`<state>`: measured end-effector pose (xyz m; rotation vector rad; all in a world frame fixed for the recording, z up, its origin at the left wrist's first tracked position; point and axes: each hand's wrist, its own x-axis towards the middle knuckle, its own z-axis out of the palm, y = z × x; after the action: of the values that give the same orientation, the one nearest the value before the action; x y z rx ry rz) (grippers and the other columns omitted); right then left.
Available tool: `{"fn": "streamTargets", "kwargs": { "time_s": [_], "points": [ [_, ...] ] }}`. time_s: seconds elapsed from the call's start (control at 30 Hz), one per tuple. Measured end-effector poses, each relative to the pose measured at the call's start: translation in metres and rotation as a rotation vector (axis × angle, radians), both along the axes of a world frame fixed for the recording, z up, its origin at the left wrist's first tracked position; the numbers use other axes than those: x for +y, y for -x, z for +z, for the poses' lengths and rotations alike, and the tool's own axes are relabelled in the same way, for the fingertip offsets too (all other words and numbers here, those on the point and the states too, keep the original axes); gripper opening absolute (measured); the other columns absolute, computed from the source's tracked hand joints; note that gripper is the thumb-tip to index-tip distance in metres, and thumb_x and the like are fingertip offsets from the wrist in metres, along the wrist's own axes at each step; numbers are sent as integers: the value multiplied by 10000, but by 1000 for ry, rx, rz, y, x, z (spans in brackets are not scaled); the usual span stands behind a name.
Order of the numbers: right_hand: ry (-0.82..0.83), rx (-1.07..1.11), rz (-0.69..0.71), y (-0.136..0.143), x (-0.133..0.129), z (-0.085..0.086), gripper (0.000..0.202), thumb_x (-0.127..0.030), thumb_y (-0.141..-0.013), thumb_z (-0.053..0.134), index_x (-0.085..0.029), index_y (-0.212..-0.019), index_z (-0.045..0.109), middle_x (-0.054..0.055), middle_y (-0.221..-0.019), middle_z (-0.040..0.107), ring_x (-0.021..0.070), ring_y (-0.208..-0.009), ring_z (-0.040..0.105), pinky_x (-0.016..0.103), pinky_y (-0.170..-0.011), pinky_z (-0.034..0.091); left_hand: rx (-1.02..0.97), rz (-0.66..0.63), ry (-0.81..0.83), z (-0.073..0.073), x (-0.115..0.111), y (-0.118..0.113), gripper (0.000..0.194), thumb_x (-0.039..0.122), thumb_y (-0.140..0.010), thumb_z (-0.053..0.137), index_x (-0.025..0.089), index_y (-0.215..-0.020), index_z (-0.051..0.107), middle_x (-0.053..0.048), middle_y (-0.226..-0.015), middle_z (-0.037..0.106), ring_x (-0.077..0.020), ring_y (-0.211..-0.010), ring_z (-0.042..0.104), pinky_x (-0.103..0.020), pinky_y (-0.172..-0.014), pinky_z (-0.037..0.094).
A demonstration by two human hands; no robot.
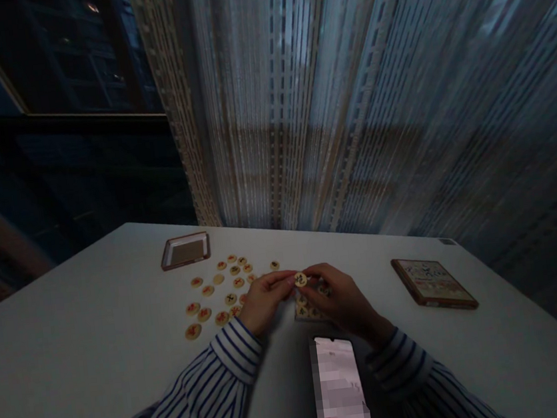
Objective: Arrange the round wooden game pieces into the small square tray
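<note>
A round pale Chinese chess piece [300, 279] with a dark character faces up between the fingertips of both hands. My left hand [265, 300] pinches it from the left, fingers closed. From the other side my right hand [341, 296] grips it too, also closed. Below the hands lies a small tray [311, 318] with several dark-lettered pieces in it, partly covered by the right hand. Left of my left hand, loose pieces [222, 317] with red or dark characters are scattered on the white table [106, 336]; some are hidden behind the hand and sleeve.
A shallow open box lid [185, 251] rests at the back left. Toward the right is a flat brown-edged box [435, 283] with a printed top. A lit phone [339, 383] lies between my forearms. Behind the table's far edge hangs a string curtain [266, 103].
</note>
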<state>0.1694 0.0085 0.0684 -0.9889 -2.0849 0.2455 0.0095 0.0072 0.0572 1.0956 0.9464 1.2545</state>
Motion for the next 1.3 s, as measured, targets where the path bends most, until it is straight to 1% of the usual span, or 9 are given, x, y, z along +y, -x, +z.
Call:
{"fn": "streamTargets", "kwargs": {
  "time_s": [0.27, 0.47, 0.63, 0.77, 0.9, 1.03, 1.1, 1.2, 1.3],
  "points": [
    [-11, -40, 66, -1, 7, -5, 237, -243, -778, 559, -171, -1004, 572, 73, -920, 637, 171, -853, 584, 312, -761, 478, 5, 64, -5, -7, 1, -1, 313, 346, -530, 742, 139, -759, 689, -35, -722, 703, -157, -696, 614, -292, -723, 475],
    [-45, -82, 84, -3, 10, -8, 242, -255, -790, 555, -178, -1018, 581, 73, -935, 638, 174, -888, 579, 318, -789, 477, 28, 54, -14, -12, 4, -1, 307, 336, -550, 729, 135, -777, 684, -58, -788, 711, -186, -758, 635, -319, -759, 482],
    [-69, -136, 51, -9, 12, -4, 225, -244, -781, 559, -166, -991, 586, 75, -909, 642, 168, -849, 587, 303, -762, 481, 134, 120, -43, -19, 7, 2, 270, 333, -591, 690, 139, -779, 681, -61, -773, 707, -184, -734, 633, -315, -735, 489],
    [-28, -173, -27, -18, 14, 3, 220, -263, -781, 550, -170, -977, 586, 72, -881, 645, 161, -775, 596, 297, -707, 486, 248, 194, -80, -26, 9, 4, 217, 308, -628, 646, 149, -773, 676, -54, -763, 702, -183, -731, 632, -314, -732, 488],
    [24, -225, -104, -25, 18, 8, 235, -285, -782, 547, -166, -979, 591, 59, -840, 648, 157, -735, 594, 288, -673, 479, 317, 186, -120, -32, 10, 3, 181, 284, -658, 601, 163, -774, 669, -44, -770, 701, -183, -744, 631, -309, -730, 487],
    [54, -316, -145, -27, 22, 11, 246, -291, -786, 540, -166, -990, 597, 55, -848, 658, 158, -719, 601, 287, -659, 472, 410, 187, -157, -38, 9, 0, 217, 290, -683, 561, 154, -817, 664, -52, -750, 693, -183, -708, 617, -302, -673, 483],
    [36, -371, -151, -26, 24, 14, 240, -281, -789, 532, -167, -990, 598, 58, -867, 661, 164, -733, 605, 290, -663, 469, 444, 187, -178, -39, 8, -1, 221, 283, -690, 550, 154, -828, 664, -51, -740, 689, -176, -681, 606, -288, -636, 476],
    [-49, -461, -151, -23, 26, 17, 224, -251, -792, 520, -168, -984, 599, 74, -902, 659, 187, -797, 604, 312, -702, 462, 474, 188, -199, -40, 7, -1, 208, 265, -691, 544, 161, -826, 662, -42, -720, 681, -161, -636, 587, -262, -579, 460],
    [-121, -534, -151, -21, 27, 17, 206, -231, -793, 519, -170, -971, 602, 87, -914, 657, 211, -860, 593, 336, -744, 450, 502, 191, -221, -43, 6, -2, 199, 248, -689, 544, 165, -828, 661, -38, -721, 675, -154, -632, 579, -247, -561, 451]
  ]
}}
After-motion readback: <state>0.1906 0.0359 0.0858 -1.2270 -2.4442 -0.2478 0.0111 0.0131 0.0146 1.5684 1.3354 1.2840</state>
